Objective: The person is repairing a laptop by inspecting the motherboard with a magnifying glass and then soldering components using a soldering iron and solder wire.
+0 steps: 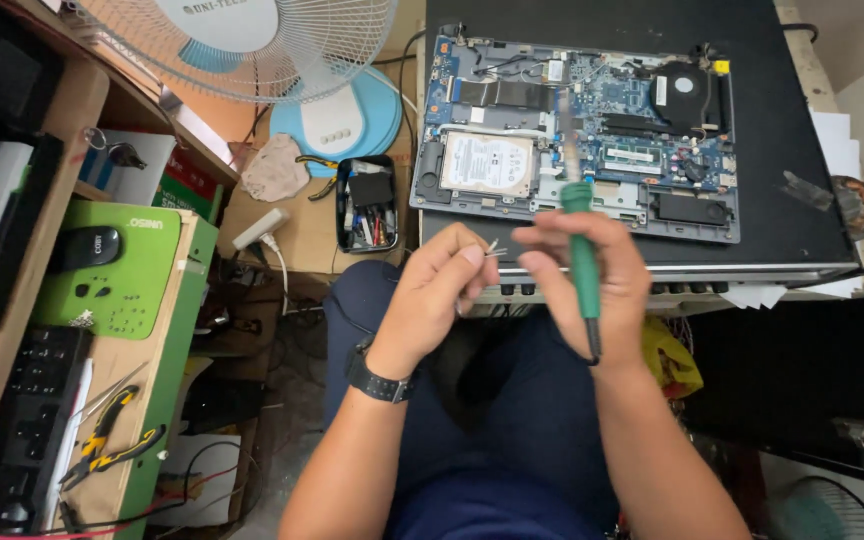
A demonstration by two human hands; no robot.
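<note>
Green: 1 screwdriver, 2 hands

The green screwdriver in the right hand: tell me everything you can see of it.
The green screwdriver has a slim, plastic-looking green handle with a rounded top cap and a dark lower end. Its thin metal shaft rises over the opened laptop, blurred, so the tip cannot be made out. It stands nearly upright, gripped around the handle by the right hand. The left hand pinches something tiny beside it, not touching the tool.
</note>
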